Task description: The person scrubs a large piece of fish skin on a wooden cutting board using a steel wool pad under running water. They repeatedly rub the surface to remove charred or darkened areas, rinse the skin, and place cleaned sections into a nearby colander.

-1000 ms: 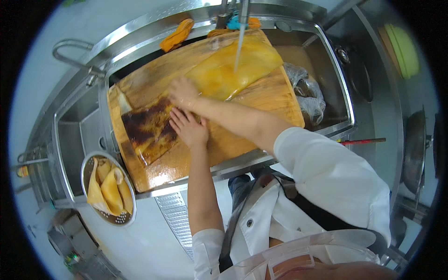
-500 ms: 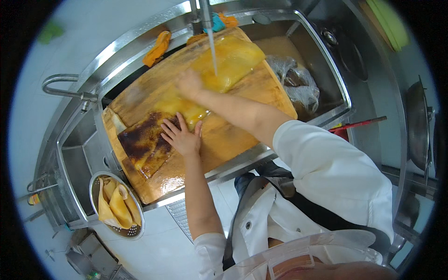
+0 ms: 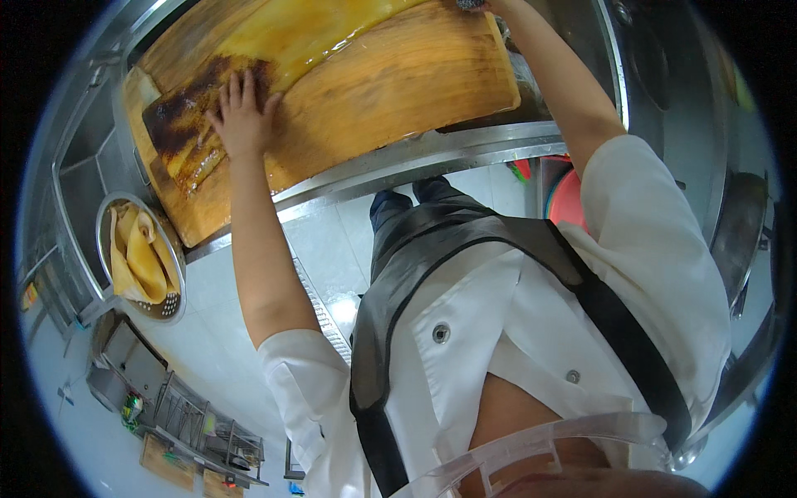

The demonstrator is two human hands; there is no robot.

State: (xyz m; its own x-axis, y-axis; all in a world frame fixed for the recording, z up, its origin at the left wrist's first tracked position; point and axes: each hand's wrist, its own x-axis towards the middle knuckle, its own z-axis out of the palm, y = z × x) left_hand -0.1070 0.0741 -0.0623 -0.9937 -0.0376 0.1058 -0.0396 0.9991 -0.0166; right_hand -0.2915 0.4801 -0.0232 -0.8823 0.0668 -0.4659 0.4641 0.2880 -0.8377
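Observation:
A long wet sheet of animal skin [image 3: 311,37], yellow with a dark browned end, lies across a wooden board [image 3: 407,91]. My left hand [image 3: 245,124] lies flat on the browned end, its fingers spread. At the top edge, over the far right of the board, my right hand [image 3: 496,7] is mostly cut off by the picture. A dark, glinting scouring pad [image 3: 470,4] shows at its fingers.
A perforated steel colander [image 3: 170,305] with folded pale yellow skins [image 3: 145,257] stands at the left beside the sink [image 3: 87,178]. The steel counter edge [image 3: 390,170] runs along the board's near side. A red round container [image 3: 569,202] is low at the right.
The view has shifted, so the board sits higher in the picture. My right hand has moved from the middle of the skin to its far right end. My left hand stays on the browned end.

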